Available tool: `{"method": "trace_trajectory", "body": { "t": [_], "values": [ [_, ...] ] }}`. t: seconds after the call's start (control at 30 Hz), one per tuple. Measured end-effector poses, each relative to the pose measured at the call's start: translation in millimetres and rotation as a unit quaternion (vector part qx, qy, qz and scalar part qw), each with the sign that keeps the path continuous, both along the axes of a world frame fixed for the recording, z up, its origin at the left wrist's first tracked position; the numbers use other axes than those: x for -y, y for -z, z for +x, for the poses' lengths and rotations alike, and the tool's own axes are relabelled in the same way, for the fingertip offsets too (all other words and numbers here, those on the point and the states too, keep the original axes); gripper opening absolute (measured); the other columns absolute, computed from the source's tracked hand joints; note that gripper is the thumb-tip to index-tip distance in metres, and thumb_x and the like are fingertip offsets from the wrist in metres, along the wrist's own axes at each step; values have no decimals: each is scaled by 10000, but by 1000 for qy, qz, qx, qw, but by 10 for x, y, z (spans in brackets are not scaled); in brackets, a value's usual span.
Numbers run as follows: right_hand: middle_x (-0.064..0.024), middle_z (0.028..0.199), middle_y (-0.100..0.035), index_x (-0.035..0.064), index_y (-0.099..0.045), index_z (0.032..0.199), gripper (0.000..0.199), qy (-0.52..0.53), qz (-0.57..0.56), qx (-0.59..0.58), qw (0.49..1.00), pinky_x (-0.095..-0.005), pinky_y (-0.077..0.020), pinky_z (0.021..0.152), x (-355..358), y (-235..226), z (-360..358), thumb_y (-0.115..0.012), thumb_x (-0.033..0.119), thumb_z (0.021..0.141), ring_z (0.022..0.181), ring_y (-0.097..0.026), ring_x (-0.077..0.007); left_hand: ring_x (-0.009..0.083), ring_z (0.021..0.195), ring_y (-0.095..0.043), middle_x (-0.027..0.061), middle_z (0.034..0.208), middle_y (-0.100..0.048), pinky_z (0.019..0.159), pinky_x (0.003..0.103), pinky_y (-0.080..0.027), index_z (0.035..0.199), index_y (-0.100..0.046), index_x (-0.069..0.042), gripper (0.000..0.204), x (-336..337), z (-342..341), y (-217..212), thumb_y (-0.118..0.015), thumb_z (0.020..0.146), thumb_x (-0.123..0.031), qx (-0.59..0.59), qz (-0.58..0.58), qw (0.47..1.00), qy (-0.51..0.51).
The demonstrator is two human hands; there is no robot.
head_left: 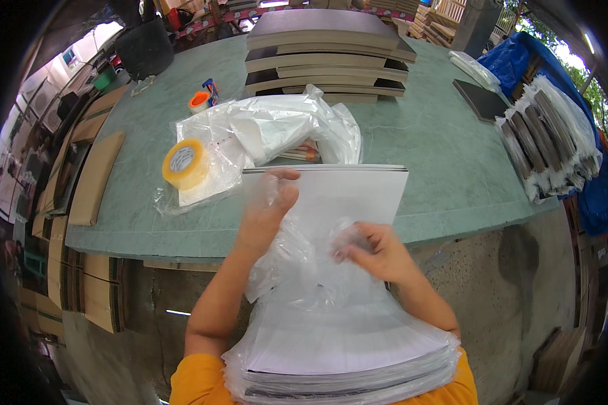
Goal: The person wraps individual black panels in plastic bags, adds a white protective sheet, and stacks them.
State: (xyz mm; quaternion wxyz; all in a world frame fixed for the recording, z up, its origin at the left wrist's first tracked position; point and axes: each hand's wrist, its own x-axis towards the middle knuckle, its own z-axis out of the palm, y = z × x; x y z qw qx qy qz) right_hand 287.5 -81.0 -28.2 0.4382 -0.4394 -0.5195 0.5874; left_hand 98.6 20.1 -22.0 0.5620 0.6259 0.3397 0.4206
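Observation:
A stack of flat white boards point(344, 196) leans from my lap onto the front edge of the green table point(425, 142). A clear plastic bag point(304, 270) covers the stack's lower part and bunches up around my hands. My left hand point(267, 206) grips the bag's upper edge against the board's left side. At the middle of the board, my right hand point(375, 250) pinches the crumpled plastic.
A yellow tape roll point(184, 163) lies on loose clear bags point(270, 131) at the table's left. An orange tape dispenser point(201, 100) sits behind. Dark boards point(327, 57) are stacked at the back. Bagged boards point(550, 138) pile up at the right. Cardboard sheets point(94, 179) lean at the left.

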Motion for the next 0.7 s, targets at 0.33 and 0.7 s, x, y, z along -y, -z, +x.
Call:
{"method": "trace_trajectory", "body": {
  "t": [0.33,0.7],
  "values": [
    [-28,723,-582,-2,-608,791,137,183,6,-128,975,-208,-408,567,-43,45,365,-637,127,751,634,-511,-75,128,708,-514,71,662,-558,639,269,-428,887,-578,10,306,198,-133,149,-675,717,-226,-208,-70,966,138],
    [-6,601,-544,52,-511,627,226,27,-109,-55,992,-201,-384,488,-51,-67,446,-694,162,700,548,-484,-56,118,765,-540,89,820,-598,677,255,-427,824,-581,-22,194,115,-354,-100,-674,685,-119,-243,81,966,-27]
  ]
}}
